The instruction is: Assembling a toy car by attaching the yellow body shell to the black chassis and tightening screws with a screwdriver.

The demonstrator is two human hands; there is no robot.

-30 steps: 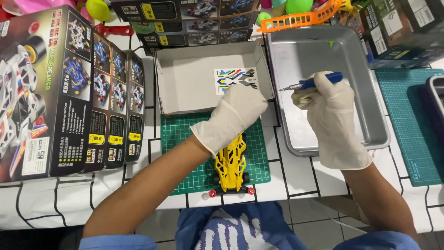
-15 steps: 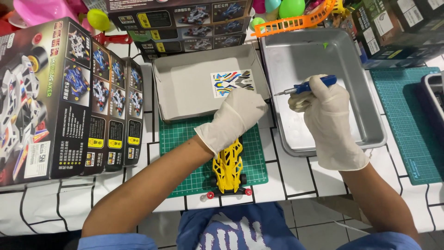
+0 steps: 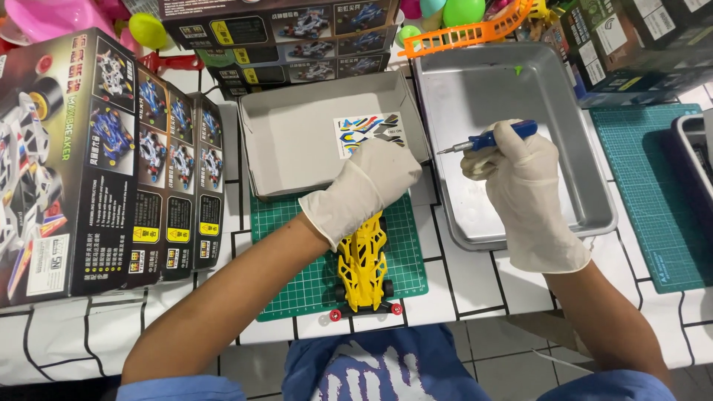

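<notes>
Left gloved hand (image 3: 369, 189) pressing front of yellow plastic toy car chassis (image 3: 362, 261), pinning it on green cutting mat (image 3: 297, 275) at desk edge near me. Right gloved hand (image 3: 523, 178) gripping small blue-handled screwdriver (image 3: 486, 139) over grey metal tray (image 3: 475, 89), tip pointing left, parked clear of car. Open cardboard box lid (image 3: 297, 141) behind mat keeps sticker sheet (image 3: 368, 130) flat, close.

Front of the yellow toy car (image 3: 362, 267) hidden under the left hand (image 3: 368, 189) — fingertips unseen. Screwdriver (image 3: 490, 138) handle mostly buried in the right hand (image 3: 523, 178). Purple bin (image 3: 694, 160) cut by the right edge — contents unclear.
</notes>
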